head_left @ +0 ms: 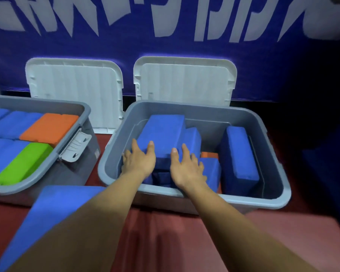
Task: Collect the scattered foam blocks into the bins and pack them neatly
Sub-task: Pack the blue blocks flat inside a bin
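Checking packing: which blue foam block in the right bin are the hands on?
The tilted blue foam block under left hand and right hand; the upright blue foam block at right isn't.

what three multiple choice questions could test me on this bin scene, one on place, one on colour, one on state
1. Where is the green block?
A in the left bin
B on the floor
C on a lid

2. What colour is the big block under the left hand and right hand?
A orange
B blue
C green

3. How is the right bin?
A lidded
B empty
C open, blocks jumbled

Answers:
1 A, it lies packed beside blue blocks there.
2 B, both hands rest on blue foam.
3 C, its top is uncovered and the blocks lie at odd angles.
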Motion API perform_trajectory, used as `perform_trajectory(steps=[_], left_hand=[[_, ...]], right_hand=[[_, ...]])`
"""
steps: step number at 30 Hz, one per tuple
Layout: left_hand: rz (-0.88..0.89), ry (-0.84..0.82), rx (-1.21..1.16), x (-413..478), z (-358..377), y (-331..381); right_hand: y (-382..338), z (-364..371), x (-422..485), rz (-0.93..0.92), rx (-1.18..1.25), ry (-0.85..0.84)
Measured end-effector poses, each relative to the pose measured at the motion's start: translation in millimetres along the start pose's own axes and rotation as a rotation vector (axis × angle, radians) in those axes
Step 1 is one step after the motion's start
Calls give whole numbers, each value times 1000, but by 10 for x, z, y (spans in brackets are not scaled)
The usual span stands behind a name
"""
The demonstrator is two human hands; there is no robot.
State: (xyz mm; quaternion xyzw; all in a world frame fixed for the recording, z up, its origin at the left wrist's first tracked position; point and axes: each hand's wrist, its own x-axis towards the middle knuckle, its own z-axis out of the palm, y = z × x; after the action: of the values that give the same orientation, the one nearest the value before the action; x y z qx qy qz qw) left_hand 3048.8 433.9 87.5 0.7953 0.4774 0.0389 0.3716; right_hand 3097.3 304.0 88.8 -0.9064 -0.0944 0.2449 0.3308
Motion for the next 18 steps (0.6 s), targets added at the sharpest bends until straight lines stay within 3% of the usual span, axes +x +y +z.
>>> perform_trajectory(steps=[4, 11, 18], left_hand=[[-8, 33, 1, -101, -30, 48], [82, 24, 53, -147, -12, -43], [39, 37, -93, -157, -105, 83]], right_hand=[[-36, -32, 35, 15, 40, -79], [-16, -44, -31, -4, 192, 3], [-30, -109, -45, 18, 182, 71]])
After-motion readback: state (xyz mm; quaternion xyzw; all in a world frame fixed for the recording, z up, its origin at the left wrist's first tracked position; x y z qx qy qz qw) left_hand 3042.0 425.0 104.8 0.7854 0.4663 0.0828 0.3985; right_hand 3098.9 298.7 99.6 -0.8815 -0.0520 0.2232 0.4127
